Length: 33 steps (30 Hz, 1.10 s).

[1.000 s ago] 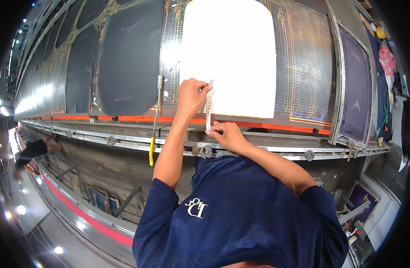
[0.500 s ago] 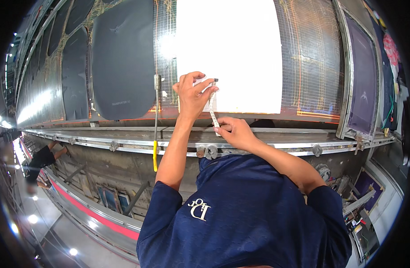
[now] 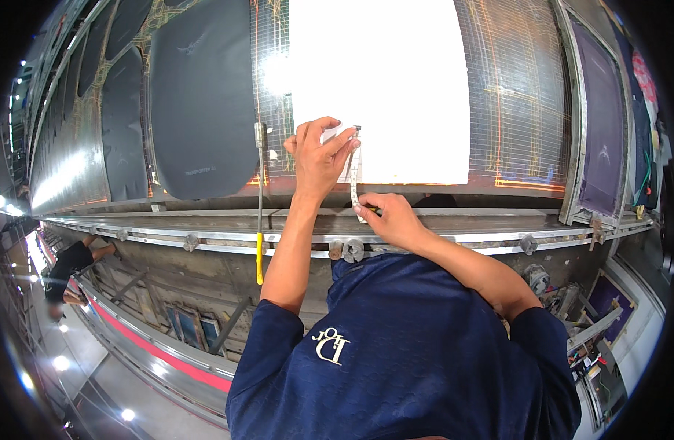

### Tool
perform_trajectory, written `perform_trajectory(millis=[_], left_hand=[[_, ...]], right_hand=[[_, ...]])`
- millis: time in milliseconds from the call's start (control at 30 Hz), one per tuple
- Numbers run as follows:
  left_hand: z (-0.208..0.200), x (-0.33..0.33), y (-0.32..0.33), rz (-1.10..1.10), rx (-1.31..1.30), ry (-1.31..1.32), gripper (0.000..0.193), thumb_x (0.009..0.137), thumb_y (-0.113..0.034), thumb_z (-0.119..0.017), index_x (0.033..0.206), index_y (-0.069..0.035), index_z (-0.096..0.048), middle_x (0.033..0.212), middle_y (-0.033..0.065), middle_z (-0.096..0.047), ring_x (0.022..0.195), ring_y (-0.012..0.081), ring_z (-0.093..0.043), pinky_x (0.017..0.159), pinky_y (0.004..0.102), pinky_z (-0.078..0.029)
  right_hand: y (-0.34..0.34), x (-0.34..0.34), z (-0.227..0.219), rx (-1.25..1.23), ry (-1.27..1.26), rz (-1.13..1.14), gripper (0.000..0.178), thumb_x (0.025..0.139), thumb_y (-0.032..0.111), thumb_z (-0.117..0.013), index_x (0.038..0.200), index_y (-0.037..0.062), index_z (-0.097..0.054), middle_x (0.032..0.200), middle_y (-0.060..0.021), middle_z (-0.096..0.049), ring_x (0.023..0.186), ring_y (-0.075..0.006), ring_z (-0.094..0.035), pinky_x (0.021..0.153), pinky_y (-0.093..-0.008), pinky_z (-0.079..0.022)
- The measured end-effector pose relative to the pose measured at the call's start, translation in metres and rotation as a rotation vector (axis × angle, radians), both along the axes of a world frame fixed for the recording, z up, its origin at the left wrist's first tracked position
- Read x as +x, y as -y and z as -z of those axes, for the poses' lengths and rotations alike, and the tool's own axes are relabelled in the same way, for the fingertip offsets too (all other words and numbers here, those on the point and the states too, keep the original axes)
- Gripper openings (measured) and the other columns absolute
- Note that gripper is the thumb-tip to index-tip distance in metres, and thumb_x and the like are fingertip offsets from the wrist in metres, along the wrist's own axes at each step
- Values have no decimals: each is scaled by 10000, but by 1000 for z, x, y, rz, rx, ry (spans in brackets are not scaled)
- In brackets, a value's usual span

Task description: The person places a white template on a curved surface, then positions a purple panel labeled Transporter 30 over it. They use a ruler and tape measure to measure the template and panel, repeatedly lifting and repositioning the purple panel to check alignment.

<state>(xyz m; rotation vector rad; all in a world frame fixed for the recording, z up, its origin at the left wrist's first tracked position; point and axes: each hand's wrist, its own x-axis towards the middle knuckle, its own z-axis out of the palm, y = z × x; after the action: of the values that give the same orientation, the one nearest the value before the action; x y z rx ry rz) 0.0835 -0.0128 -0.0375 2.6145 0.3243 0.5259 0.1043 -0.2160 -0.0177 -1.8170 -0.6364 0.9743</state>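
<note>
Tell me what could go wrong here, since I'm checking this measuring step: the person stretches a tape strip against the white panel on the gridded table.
1. The left hand pins the tape strip at its top with fingers only; a slip could shift the reading.
2. The right hand pulls the lower end by the metal rail; a slanted strip may measure the white panel wrongly.
3. The yellow-handled tool stands close by the left forearm and might get knocked.

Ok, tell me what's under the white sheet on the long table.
Under the white sheet lies a gridded mesh surface, visible around its edges. Whatever sits directly beneath the sheet is covered. The left hand presses its lower corner.
</note>
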Motion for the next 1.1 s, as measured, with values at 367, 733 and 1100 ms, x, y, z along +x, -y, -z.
perform_trajectory(millis=[367, 733, 1100], left_hand=[[-1, 0, 0, -13, 14, -9, 218, 827, -335, -838, 1040, -292, -815, 1114, -48, -636, 1085, 177, -544, 871, 420, -289], [0, 0, 0, -27, 28, -32, 211, 836, -337, -832, 1043, -303, -811, 1121, -53, -626, 1093, 189, -532, 876, 430, -289], [1, 1, -1, -27, -38, -30, 195, 822, -336, -838, 1003, -265, -821, 1097, -48, -635, 1085, 193, -535, 874, 433, -288]], right_hand=[[-2, 0, -3, -76, -83, 1, 221, 978, 232, -652, 953, 16, -690, 683, -176, -623, 542, -284, -527, 567, -407, -423], [-3, 5, -13, -103, -134, -9, 222, 974, 229, -656, 973, 12, -701, 713, -171, -652, 583, -291, -566, 603, -399, -459], [-7, 3, -16, -145, -13, -17, 209, 957, 198, -660, 901, 4, -713, 711, -210, -653, 641, -412, -617, 639, -454, -481]])
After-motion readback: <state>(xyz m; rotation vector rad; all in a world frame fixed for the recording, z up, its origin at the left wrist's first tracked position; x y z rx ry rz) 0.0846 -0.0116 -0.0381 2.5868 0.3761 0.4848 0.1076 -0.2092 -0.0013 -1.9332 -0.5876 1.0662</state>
